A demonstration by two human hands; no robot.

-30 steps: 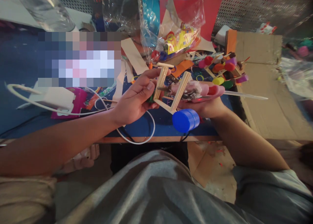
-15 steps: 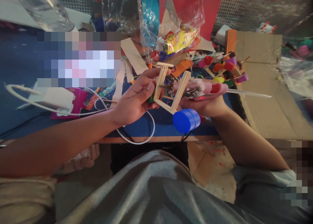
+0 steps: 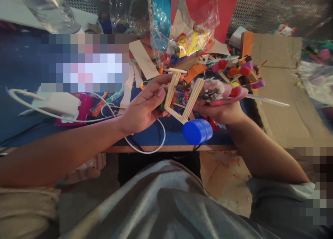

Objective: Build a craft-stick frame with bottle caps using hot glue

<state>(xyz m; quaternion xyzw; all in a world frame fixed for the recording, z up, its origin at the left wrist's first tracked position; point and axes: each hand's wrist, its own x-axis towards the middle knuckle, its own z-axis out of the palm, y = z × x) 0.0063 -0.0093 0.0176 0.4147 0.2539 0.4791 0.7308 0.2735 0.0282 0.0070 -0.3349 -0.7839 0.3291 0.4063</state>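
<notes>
My left hand [image 3: 145, 108] is closed on the left side of a small wooden stick frame [image 3: 191, 99], made of pale sticks in a U shape with a short crosspiece at the top. A ribbed blue bottle cap [image 3: 197, 131] is fixed at its lower right corner. Something green shows under my left fingers, mostly hidden. My right hand [image 3: 222, 110] grips a pink hot glue gun [image 3: 229, 91], whose nozzle end points left behind the frame. Its body is smeared with whitish residue, and a clear glue stick [image 3: 267, 100] sticks out at the rear.
Coloured caps and stick pieces [image 3: 240, 70] are piled at the right, beside a cardboard sheet [image 3: 288, 100]. A plastic bag [image 3: 191, 41] lies at the back. A white cable [image 3: 163, 136] loops under my left forearm from a white plug [image 3: 61, 107].
The glue gun has shifted slightly right, its nozzle drawing back from the frame's left side. The frame stays nearly in place in my left hand.
</notes>
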